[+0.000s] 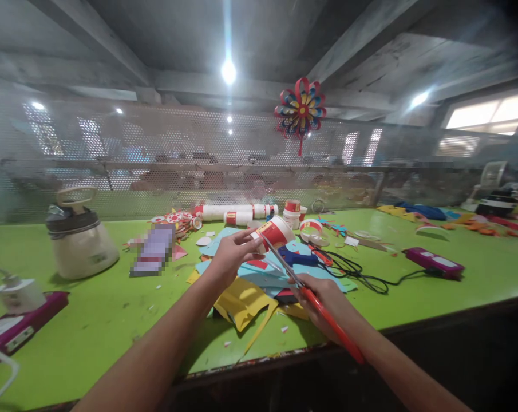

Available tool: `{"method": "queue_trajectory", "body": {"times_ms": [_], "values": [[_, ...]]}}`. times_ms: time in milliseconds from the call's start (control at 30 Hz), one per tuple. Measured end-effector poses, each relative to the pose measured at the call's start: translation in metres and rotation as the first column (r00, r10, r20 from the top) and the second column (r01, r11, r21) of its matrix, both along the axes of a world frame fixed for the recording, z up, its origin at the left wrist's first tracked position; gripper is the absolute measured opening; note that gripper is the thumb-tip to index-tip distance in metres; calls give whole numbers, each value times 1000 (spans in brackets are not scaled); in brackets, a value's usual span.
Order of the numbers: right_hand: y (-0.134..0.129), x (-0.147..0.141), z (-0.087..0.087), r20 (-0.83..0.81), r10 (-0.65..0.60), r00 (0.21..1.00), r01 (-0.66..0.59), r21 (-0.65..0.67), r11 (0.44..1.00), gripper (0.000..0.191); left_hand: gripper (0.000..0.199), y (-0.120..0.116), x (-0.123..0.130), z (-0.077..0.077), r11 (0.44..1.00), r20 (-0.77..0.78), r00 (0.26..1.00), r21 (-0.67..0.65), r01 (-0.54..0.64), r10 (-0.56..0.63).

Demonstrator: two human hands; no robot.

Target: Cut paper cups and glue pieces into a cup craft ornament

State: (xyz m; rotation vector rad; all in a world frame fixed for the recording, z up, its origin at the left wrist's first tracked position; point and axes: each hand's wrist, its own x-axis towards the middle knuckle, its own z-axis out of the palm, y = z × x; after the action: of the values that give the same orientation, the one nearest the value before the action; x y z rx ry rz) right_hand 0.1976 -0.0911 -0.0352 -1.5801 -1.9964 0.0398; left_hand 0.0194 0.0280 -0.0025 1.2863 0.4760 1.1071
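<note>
A bright green, flat-topped table (134, 326) carries a loose pile of light-blue and yellow paper sheets (244, 303). Left of the pile stand 1 rounded cream jug with a dark lid (84, 249) and, farther left, 1 long magenta power strip (31, 329). Behind the pile lies a row of nested white-and-red paper cups (226, 213).

Tilted red-and-white cup (276, 233), red-handled scissors (315, 301) aslant at its near side.

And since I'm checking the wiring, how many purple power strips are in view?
2: one purple power strip at far left, with a white charger plugged in; a second strip beyond the right hand, further right. Others may be hidden.
</note>
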Motion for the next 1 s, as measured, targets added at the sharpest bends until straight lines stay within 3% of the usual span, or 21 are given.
{"method": "queue_trajectory", "body": {"times_ms": [167, 733, 1000], "values": [[2, 2, -2, 1, -15, 1000, 15, 5, 1000, 22, 50, 4, -3, 0, 999, 9, 999, -26, 32, -31], [2, 1, -1, -8, -5, 1000, 5, -4, 1000, 20, 45, 2, 3, -4, 999, -1, 1000, -46, -29, 29], [1, 2, -2, -4, 2, 1000, -2, 4, 1000, 24, 33, 6, -1, -3, 992, 29, 999, -120, 49, -46]]}}
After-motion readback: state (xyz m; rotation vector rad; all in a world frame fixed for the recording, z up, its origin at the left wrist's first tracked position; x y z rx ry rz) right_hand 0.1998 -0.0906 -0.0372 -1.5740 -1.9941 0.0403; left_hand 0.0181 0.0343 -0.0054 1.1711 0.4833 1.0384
